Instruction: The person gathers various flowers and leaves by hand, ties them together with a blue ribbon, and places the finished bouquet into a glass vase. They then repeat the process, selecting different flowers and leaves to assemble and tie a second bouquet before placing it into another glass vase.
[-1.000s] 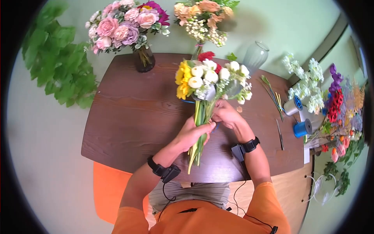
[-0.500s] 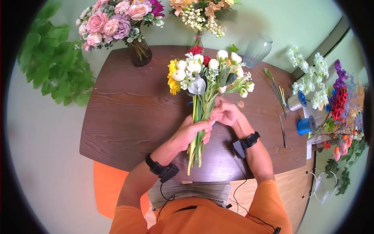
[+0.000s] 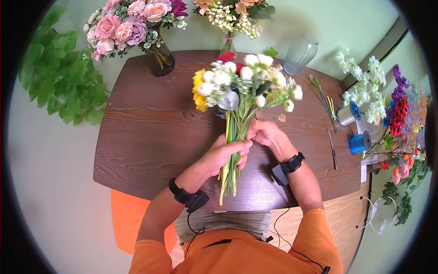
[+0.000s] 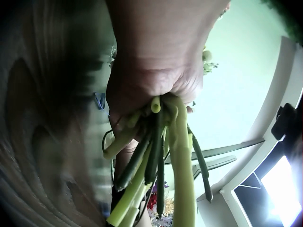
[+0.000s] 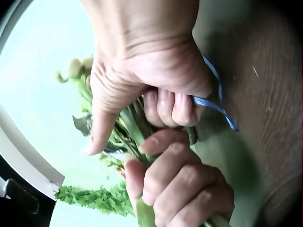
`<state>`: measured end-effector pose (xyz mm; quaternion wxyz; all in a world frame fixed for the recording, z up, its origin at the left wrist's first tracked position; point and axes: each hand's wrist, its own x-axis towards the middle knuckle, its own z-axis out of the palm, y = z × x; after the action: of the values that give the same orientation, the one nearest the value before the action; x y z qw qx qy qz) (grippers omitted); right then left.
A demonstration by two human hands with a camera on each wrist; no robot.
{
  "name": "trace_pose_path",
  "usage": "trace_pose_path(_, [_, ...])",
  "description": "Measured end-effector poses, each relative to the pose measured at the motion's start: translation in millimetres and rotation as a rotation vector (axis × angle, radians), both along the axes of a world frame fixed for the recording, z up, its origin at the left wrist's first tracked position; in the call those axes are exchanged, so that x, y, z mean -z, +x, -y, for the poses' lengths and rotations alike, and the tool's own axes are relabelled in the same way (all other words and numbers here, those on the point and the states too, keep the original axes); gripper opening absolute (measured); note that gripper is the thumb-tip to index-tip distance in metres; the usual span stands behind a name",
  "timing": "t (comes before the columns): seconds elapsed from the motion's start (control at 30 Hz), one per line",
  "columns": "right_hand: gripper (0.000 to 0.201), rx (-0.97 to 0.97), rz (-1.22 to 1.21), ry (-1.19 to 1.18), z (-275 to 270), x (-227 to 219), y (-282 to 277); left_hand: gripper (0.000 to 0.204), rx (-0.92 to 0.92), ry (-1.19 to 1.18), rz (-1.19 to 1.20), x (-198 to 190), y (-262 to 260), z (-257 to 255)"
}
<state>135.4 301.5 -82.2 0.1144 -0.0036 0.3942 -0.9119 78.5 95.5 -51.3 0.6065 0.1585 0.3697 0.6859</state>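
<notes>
My left hand (image 3: 223, 154) grips the stems (image 3: 228, 180) of a bouquet (image 3: 222, 78) with white, yellow and red blossoms, over the table. Cut stem ends (image 4: 183, 189) fan out below that fist in the left wrist view. Just above it, my right hand (image 3: 266, 132) is at the far side of the stems, fingertips curled in behind them and thumb stretched along them. A blue ribbon (image 5: 212, 103) comes out of the curled right fingers, its loose end hanging over the tabletop. A grey-green leaf (image 3: 229, 100) sits under the blossoms.
Pink flowers in a dark vase (image 3: 160, 61), a peach bouquet (image 3: 232, 23) and a clear glass vase (image 3: 301, 55) stand at the back. Ribbon spools (image 3: 360, 142), loose stems (image 3: 325, 102) and a dark thin tool (image 3: 332, 150) lie on the table's (image 3: 137, 146) right side.
The bouquet's head has swung slightly left, its blossoms now blurred. The right hand has drawn in close beside the left, and the left keeps its grip on the stems.
</notes>
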Motion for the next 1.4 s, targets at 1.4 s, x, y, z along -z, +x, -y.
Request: trace_pose_path(1.4, [0.051,0.082,0.174,0.392,28,-29,-7,0.009,-0.223,-0.1,-0.312,14,-10,-6])
